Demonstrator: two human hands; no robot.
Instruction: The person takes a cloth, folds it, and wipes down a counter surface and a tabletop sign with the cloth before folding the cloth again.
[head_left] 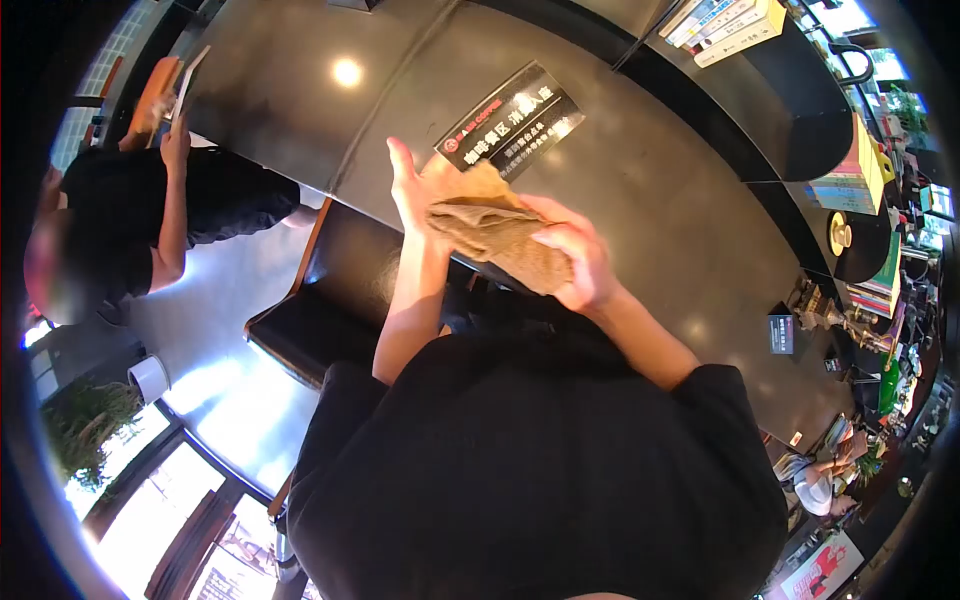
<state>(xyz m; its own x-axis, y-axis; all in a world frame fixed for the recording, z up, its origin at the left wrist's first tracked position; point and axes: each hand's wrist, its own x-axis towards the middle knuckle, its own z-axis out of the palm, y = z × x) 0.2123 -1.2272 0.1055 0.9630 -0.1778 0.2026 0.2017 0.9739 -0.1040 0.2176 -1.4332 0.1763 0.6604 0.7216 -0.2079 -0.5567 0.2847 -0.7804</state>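
A crumpled brown cloth point(505, 238) is bunched up between my two hands, over the near edge of the dark table. My right hand point(585, 255) grips its right end, thumb on top. My left hand point(418, 195) lies against its left end with the palm up and the thumb stretched out; the cloth covers part of its fingers. Just beyond the hands, a black sign point(515, 118) with white and red lettering rests on the dark tabletop point(660, 200).
A person point(120, 215) in black stands at the left holding a flat object. A dark chair seat point(335, 280) is left of my forearm. Shelves with books point(730, 30) run along the right, with a small sign point(781, 334) and another person point(815, 490) farther off.
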